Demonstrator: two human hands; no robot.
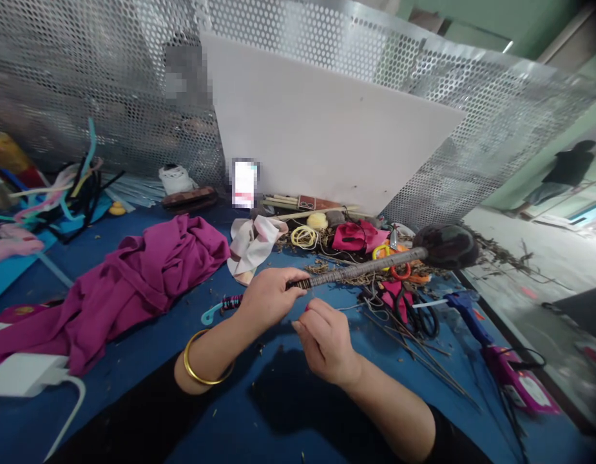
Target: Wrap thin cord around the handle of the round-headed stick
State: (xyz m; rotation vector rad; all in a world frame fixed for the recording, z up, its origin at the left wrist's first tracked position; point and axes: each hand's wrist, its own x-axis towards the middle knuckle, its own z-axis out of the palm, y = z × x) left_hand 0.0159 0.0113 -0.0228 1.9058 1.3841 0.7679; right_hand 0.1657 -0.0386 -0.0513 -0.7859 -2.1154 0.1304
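Observation:
My left hand (267, 298), with a gold bangle (208, 367) at its wrist, is closed round a long stick (346, 273) wrapped in grey thread. Dark wrapping with pale bands shows by my thumb. A dark, glossy rounded head (447, 246) forms the stick's far right end; at the left end, past my hand, sits a light-blue hook (211, 314) beside pink and black wrapping. Just below the stick, my right hand (329, 338) is pinched shut on what looks like thin thread, with a faint strand running up to the stick. Its fingertips partly hide the grip.
Purple cloth (153, 277) and a white adapter (29, 374) lie left on the blue table. Behind are a white board (321, 116), phone (244, 183) and yellow cord (303, 237). Scissors (426, 316), thin sticks and a blue-and-pink glue gun (471, 319) lie right. A person (563, 171) stands far off.

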